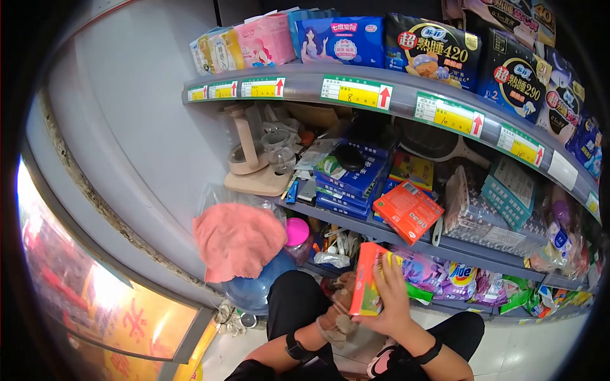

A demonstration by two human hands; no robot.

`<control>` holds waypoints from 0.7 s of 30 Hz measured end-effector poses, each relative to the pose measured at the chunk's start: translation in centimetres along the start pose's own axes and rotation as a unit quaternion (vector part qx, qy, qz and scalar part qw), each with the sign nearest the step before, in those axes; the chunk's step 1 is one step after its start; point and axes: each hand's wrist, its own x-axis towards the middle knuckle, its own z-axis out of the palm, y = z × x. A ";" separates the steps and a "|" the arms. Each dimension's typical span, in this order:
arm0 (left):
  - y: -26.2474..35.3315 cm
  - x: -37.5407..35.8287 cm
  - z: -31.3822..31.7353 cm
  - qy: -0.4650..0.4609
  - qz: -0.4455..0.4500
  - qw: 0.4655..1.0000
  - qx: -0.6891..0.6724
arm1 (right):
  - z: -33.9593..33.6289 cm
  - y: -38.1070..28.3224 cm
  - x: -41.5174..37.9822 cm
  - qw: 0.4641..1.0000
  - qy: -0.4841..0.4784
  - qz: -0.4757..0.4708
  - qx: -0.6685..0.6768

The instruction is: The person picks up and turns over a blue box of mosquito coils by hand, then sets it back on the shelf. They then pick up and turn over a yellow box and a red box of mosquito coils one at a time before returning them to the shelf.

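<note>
I am crouched in front of shop shelves. My right hand (393,298) grips an orange and yellow box (367,279), held upright with its narrow side toward me. My left hand (335,311) sits under and behind the box's lower edge, mostly hidden by it, and seems to hold a brown bundle against it. Both wrists wear black bands. Just above my hands, a matching orange box (408,211) leans at the front of the middle shelf (470,249).
The top shelf (356,89) carries packs of sanitary pads behind yellow price tags. Blue boxes (349,181), a beige stand (251,162) and packets crowd the middle shelf. A pink cloth (236,240) covers a blue water jug (254,289) at the left. Detergent bags (454,279) lie low on the right.
</note>
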 end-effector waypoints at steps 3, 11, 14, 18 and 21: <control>4.0 0.2 1.1 0.013 -0.035 0.977 -0.211 | 0.9 -1.7 -0.4 0.998 -0.039 -0.049 0.007; -3.3 -2.4 -0.7 0.016 -0.056 0.951 -0.304 | 0.5 0.2 0.8 0.999 -0.021 -0.018 0.027; -0.2 -1.3 0.5 -0.014 -0.037 0.996 -0.079 | 0.9 0.5 0.4 0.999 0.009 -0.028 0.030; 2.2 0.8 0.6 -0.084 -0.064 0.872 -0.478 | 0.4 -0.4 0.1 0.997 -0.027 -0.076 0.011; 2.7 1.2 0.9 -0.071 -0.061 0.898 -0.430 | 0.7 -1.6 -0.4 0.995 -0.047 -0.085 0.015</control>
